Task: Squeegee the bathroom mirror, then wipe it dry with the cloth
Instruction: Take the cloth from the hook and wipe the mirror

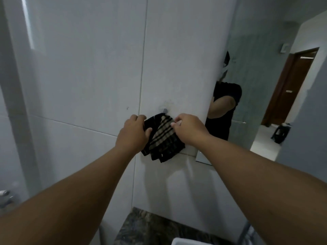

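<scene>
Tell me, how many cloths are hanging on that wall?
1. A dark striped cloth hangs from the wall hook left of the mirror, with the left hand and right hand both gripping it.

hands: 2 (133,132) (188,129) | cloth: 1 (163,138) | mirror: 1 (256,76) | hook: 1 (164,110)

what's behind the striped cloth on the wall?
White wall tile shows all round the cloth. A round metal hook pokes out above it. How the cloth hangs on it is covered; left hand and right hand grip the cloth.

Cloth (163,138) hangs on wall hook (164,110), mirror (256,85) to its right
</scene>
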